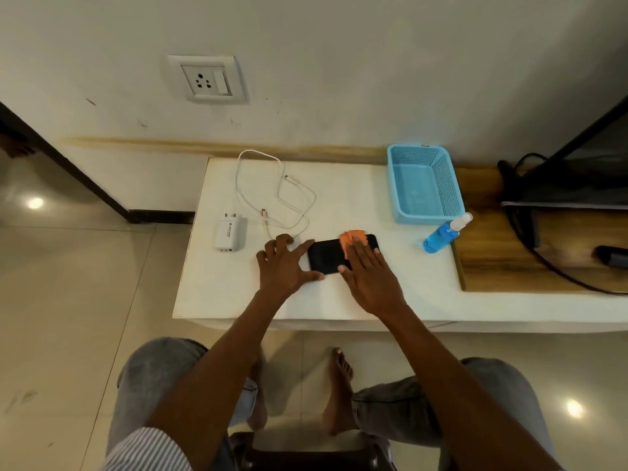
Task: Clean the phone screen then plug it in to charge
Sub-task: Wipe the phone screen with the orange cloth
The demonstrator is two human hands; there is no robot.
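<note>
White counter [238, 300] against a wall with a socket [207, 79].
Right hand [368, 277], fingers flat, presses an orange cloth [351, 237] on the phone [326, 254] near the front edge; left hand [285, 263], fingers spread, steadies its end. Charger [230, 234], cable [278, 195], basket [424, 183], spray bottle [443, 234] lie behind.

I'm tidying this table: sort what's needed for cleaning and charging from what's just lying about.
Needed: phone, orange cloth, blue spray bottle, white charger adapter, white cable, wall socket.
Lying about: blue basket, black cords.
</note>
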